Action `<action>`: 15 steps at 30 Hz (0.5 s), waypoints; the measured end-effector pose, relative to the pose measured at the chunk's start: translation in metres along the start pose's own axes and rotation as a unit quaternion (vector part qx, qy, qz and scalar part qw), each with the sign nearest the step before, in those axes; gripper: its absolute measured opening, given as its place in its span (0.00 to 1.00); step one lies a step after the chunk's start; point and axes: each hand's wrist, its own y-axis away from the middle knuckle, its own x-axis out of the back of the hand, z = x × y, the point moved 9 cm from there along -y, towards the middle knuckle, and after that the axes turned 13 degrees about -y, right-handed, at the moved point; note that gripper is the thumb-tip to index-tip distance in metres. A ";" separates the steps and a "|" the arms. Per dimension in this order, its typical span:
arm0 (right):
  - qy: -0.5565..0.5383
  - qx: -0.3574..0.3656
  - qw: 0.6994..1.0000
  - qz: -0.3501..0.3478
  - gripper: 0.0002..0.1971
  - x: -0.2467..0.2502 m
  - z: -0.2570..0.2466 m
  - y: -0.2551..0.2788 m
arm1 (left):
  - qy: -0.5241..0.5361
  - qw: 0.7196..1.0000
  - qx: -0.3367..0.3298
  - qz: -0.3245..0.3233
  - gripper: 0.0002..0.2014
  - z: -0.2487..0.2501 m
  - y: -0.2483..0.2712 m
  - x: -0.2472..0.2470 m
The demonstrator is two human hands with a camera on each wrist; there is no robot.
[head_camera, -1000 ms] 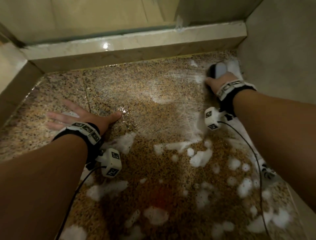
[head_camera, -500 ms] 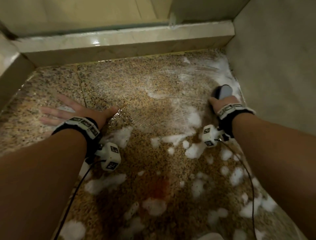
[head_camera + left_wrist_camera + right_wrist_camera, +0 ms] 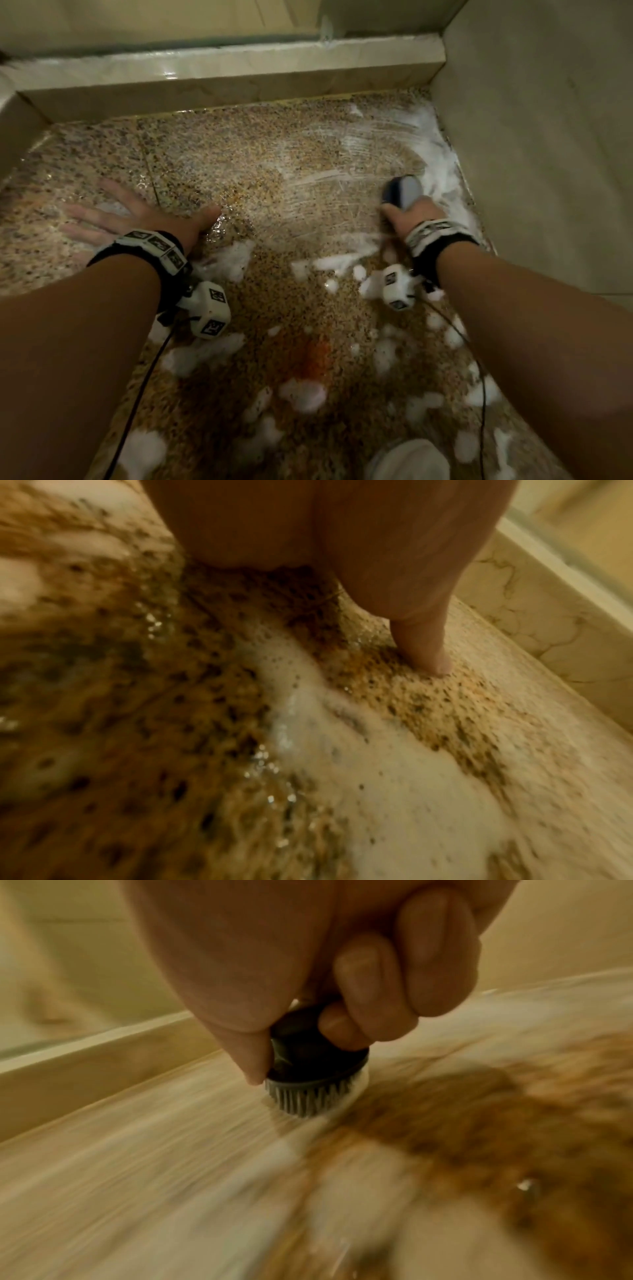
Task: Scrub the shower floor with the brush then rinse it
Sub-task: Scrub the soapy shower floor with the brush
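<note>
Item one, shower floor (image 3: 260, 164): speckled granite, wet, with foam (image 3: 301, 394) in white clumps across the near half and smeared streaks toward 1 o'clock.

Item two, brush (image 3: 404, 192): we log it at 2 o'clock on the floor, just beside the right wall (image 3: 548, 137). From the right wrist view its dark round body and grey bristles (image 3: 308, 1099) stand pressed on the floor.

Item three, right hand (image 3: 411, 219): we note fingers (image 3: 369, 988) and thumb curled tight round the brush top.

Item four, left hand (image 3: 137, 219): at 10 o'clock, laid flat on the wet floor, fingers spread and straight, thumb (image 3: 424, 653) touching the stone, holding nothing. The two hands lie well apart.

Item five, raised marble curb (image 3: 239, 72): runs along the far edge at 12 o'clock.

Item six, white rounded object (image 3: 407, 459): at 5 o'clock, too blurred for us to identify.
</note>
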 end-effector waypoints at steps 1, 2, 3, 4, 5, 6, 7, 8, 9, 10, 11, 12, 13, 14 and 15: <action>-0.003 -0.041 0.999 0.010 0.42 0.015 0.025 -0.010 | -0.004 1.000 -0.001 -0.003 0.79 0.000 0.000 0.000; -0.006 -0.083 0.996 0.011 0.42 0.027 0.050 -0.016 | -0.006 1.000 0.000 -0.008 0.78 0.000 0.002 0.000; -0.007 -0.122 0.992 0.011 0.42 0.036 0.071 -0.019 | -0.008 1.000 0.002 -0.011 0.78 0.001 0.002 0.000; -0.010 -0.149 0.989 0.017 0.42 0.041 0.086 -0.021 | -0.008 1.000 0.003 -0.013 0.78 0.001 0.003 0.001; -0.013 -0.159 0.987 0.019 0.42 0.041 0.091 -0.020 | -0.007 1.000 0.005 -0.013 0.77 0.001 0.004 0.001; -0.017 -0.154 0.988 0.018 0.41 0.035 0.088 -0.018 | -0.005 1.000 0.007 -0.011 0.77 0.001 0.005 0.002; -0.017 -0.134 0.991 0.016 0.41 0.027 0.078 -0.015 | -0.003 1.000 0.008 -0.008 0.77 0.001 0.006 0.002; -0.017 -0.112 0.993 0.015 0.42 0.015 0.067 -0.011 | 0.000 1.000 0.008 -0.007 0.76 0.002 0.007 0.002; -0.014 -0.082 0.996 0.011 0.42 0.004 0.052 -0.005 | 0.003 1.000 0.007 -0.006 0.76 0.002 0.008 0.001; -0.006 -0.050 0.999 -0.004 0.42 -0.009 0.039 0.000 | 0.004 1.000 0.006 -0.005 0.76 0.003 0.007 0.001; 0.010 -0.020 0.999 -0.024 0.42 -0.020 0.026 0.005 | 0.004 1.000 0.007 -0.005 0.75 0.003 0.006 0.001; 0.026 -0.008 0.999 -0.035 0.42 -0.024 0.023 0.004 | 0.004 1.000 0.011 -0.006 0.75 0.002 0.005 0.002; 0.030 -0.004 0.999 -0.035 0.41 -0.021 0.025 0.002 | 0.003 1.000 0.013 -0.009 0.76 0.001 0.005 0.002; 0.027 -0.013 0.999 -0.026 0.41 -0.012 0.031 -0.002 | 0.002 1.000 0.015 -0.011 0.76 0.001 0.005 0.002; 0.020 -0.024 0.999 -0.011 0.41 0.002 0.043 -0.012 | 0.000 1.000 0.015 -0.011 0.76 0.001 0.005 0.002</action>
